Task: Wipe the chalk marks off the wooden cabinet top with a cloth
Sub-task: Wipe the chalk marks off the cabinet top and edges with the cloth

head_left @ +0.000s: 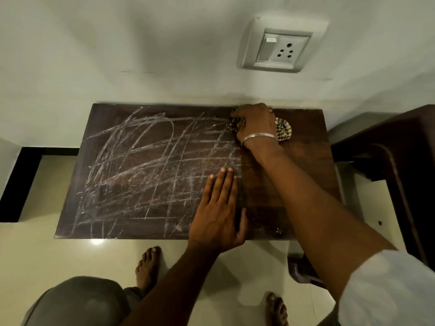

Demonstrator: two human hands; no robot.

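Wood surface: dark wooden cabinet top [270, 194], pushed against the pale wall [141, 55]; its right strip looks bare of chalk, the rest is not.
Chalk marks: white scribbles [146, 165] cross the top from the left edge to roughly the middle-right, reaching the near edge and almost the far edge.
Cloth: a patterned, bunched cloth [283, 130] sits at the far edge near the far right corner, under the right hand.
Right hand: the right hand [255, 124] presses down on the cloth with fingers curled and bunched together over it; a metal bangle [257, 137] rings the wrist.
Left hand: the left hand [220, 210] lies flat on the top near the near edge, fingers straight and pressed side by side, thumb out, holding nothing.
Risk, smearing: the left palm rests on chalked wood, so it will likely pick up dust and print it back onto cleaned areas.
Risk, missed patches: a small bunched cloth covers little per stroke; faint lines near the far left corner could be skipped in this dim light.
Risk, dust spread: a dry cloth may only push the powder about, or off the near edge onto the tiled floor [70, 255] by the bare feet [148, 267].
Hidden: most of the cloth is under the hand, so its size and how loaded it is cannot be judged.
Cut off: dark furniture [395, 161] at the right runs out of view.
Unclear: whether the right strip is truly clean or just shadowed.
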